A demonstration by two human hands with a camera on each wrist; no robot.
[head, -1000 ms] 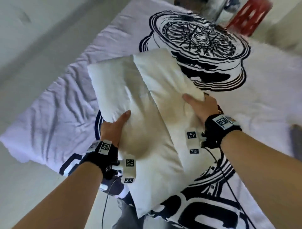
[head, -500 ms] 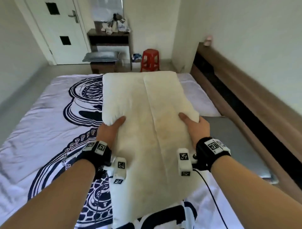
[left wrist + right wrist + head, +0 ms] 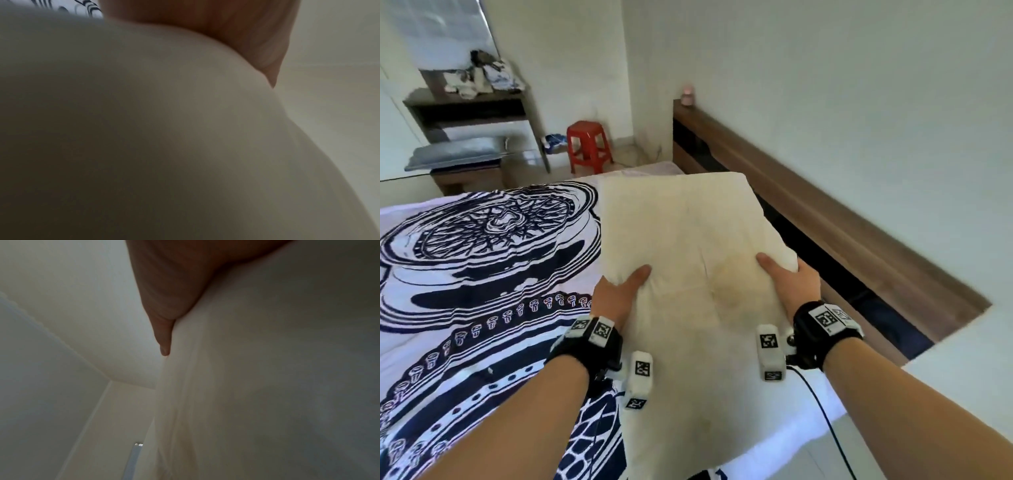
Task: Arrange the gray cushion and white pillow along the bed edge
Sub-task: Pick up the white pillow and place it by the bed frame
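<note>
A large white pillow (image 3: 688,246) with a yellowish stain is held lengthwise above the bed, near its right side by the wooden headboard (image 3: 808,205). My left hand (image 3: 619,291) grips its left edge, thumb on top. My right hand (image 3: 787,277) grips the right edge the same way. The fingers under the pillow are hidden. Both wrist views are filled by the pillow (image 3: 144,146) (image 3: 267,369) with a thumb pressed on it. The gray cushion is hidden behind the pillow.
The bed wears a white sheet (image 3: 465,274) printed with dark blue wheel graphics. Beyond the bed stand a red plastic stool (image 3: 588,145), a wooden shelf unit (image 3: 472,113) with clutter and a low stand with gray bedding (image 3: 455,156).
The pillow has swung from the middle of the bed toward the headboard side, still held by both hands. The gray cushion seen half a second ago is now covered by it.
</note>
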